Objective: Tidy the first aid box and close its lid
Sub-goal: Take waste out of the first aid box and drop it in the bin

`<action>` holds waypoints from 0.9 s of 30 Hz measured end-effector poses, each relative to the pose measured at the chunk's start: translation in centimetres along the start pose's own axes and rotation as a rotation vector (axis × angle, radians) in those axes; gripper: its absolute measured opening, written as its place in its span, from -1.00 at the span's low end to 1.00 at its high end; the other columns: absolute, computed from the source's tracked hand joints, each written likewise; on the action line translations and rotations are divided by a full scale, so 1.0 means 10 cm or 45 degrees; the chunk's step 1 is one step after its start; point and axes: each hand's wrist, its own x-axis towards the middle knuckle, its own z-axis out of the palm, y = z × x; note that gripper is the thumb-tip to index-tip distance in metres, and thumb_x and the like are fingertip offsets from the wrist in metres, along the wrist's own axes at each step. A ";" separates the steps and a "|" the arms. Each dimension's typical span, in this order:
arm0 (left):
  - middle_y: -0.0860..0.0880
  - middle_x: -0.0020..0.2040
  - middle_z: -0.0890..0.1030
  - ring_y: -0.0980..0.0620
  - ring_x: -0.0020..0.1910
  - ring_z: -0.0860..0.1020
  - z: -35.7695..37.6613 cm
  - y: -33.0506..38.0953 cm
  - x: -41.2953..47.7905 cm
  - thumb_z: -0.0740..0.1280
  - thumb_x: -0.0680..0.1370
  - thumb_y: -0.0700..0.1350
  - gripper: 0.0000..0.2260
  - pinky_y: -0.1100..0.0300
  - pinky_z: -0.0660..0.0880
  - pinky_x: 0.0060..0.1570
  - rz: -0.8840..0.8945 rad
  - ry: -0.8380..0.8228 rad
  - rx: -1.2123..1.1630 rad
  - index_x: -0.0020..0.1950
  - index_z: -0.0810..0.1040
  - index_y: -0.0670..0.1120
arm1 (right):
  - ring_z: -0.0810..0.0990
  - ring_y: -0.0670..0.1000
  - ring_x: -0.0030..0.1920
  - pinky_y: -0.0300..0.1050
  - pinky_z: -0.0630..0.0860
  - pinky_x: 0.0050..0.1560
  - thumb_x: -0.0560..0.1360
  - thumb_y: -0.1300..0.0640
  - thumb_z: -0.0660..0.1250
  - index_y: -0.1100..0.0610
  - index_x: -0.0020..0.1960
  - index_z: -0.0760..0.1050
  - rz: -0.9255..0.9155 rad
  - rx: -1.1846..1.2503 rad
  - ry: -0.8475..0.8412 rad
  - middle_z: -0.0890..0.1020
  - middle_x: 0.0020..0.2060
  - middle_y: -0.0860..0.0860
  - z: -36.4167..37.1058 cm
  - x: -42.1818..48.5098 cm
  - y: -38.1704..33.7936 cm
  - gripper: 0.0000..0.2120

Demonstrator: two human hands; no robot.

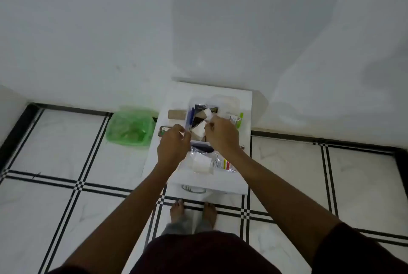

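The first aid box [199, 117] sits open on a white table [245, 106], directly ahead of both hands. Left hand [173, 144] pinches at its near-left edge; right hand [223, 135], reaching further in, pinches a white item [206, 113]. Lid position cannot be determined

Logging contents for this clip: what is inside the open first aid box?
The first aid box holds a blue pen-like item, dark packets and white pieces. The left hand and right hand cover its near part, so anything there is hidden.

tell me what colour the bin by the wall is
Green, translucent bin, clearest in the head view.
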 end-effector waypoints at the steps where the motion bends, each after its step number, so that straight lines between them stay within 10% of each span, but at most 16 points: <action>1: -0.05 -0.31 0.54 -0.09 -0.25 0.50 0.08 -0.07 0.02 0.25 0.51 -0.04 -0.79 0.14 0.41 -0.32 -0.180 -0.018 -0.078 -0.15 0.50 -0.19 | 0.59 0.13 -0.22 -0.08 0.47 -0.33 0.47 0.09 0.22 0.16 -0.21 0.50 0.148 0.044 -0.050 0.61 -0.28 0.10 0.06 0.07 0.03 -0.83; 5: -0.23 -0.25 0.58 -0.11 -0.39 0.53 0.46 -0.39 -0.02 0.40 0.43 -0.03 -0.62 0.11 0.56 -0.39 -0.977 -0.311 -0.536 0.02 0.52 -0.33 | 0.68 0.20 -0.29 0.12 0.66 -0.18 0.37 0.10 0.31 0.14 -0.37 0.47 0.597 0.335 -0.222 0.67 -0.32 0.18 0.27 0.22 0.15 -0.82; 13: -0.22 0.02 0.58 -0.11 -0.15 0.57 1.03 -0.72 0.01 0.47 0.39 -0.24 -0.63 0.09 0.58 -0.34 -1.502 -0.355 -1.073 0.16 0.50 -0.25 | 0.54 -0.06 -0.67 -0.31 0.41 -0.63 0.43 0.15 0.36 0.29 -0.04 0.55 0.820 0.394 -0.245 0.64 -0.47 0.09 0.54 0.58 0.24 -0.79; 21: -0.16 -0.28 0.59 -0.01 -0.38 0.56 1.04 -0.86 -0.02 0.34 0.42 -0.30 -0.80 0.19 0.46 -0.45 -1.512 -0.276 -0.997 0.03 0.56 -0.28 | 0.64 0.08 -0.40 -0.02 0.65 -0.27 0.34 0.23 0.29 0.21 -0.22 0.41 0.866 0.551 -0.068 0.67 -0.35 0.15 0.57 0.53 0.19 -0.92; 27: -0.17 -0.24 0.57 -0.06 -0.28 0.58 0.43 -0.86 -0.10 0.33 0.35 -0.26 -0.89 0.17 0.46 -0.24 -1.358 -0.447 -0.886 -0.16 0.49 -0.25 | 0.57 0.14 -0.34 -0.10 0.45 -0.41 0.37 0.00 0.35 0.13 -0.40 0.39 0.726 0.596 0.091 0.55 -0.41 0.05 0.47 0.39 0.07 -0.72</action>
